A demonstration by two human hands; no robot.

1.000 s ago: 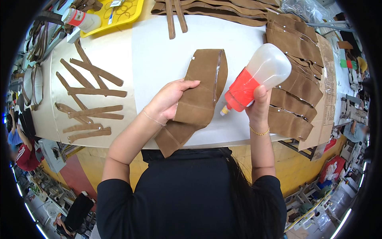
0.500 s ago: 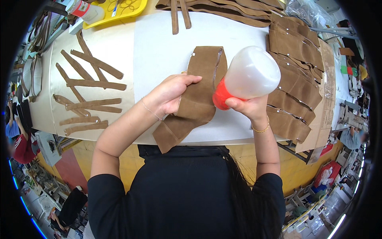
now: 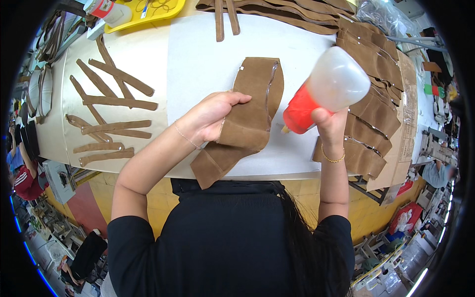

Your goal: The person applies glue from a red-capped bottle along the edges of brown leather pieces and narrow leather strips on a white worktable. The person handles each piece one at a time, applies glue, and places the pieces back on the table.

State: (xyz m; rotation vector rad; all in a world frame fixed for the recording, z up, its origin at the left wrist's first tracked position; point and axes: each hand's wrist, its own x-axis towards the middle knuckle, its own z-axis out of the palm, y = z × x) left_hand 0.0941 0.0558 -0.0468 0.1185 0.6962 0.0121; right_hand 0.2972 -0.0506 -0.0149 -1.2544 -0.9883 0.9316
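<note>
Bottle (image 3: pixel 337 79) tilted, leather (image 3: pixel 252 116) partly hiding left hand (image 3: pixel 216 115)

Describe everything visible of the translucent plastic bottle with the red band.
The whitish, translucent plastic bottle is gripped in the bare right hand, tilted upside down: rounded base up, small yellowish tip pointing down and left. The red band covers much of its narrower end. It is held over the white work surface, right of the brown suede-like piece, with a gap showing between.

A pale worktable (image 3: pixel 198 54) with brown strips (image 3: pixel 120 103) and a yellow tray (image 3: pixel 170 10) at left, brown panels (image 3: pixel 370 118) and cardboard (image 3: pixel 407 111) at right.
</note>
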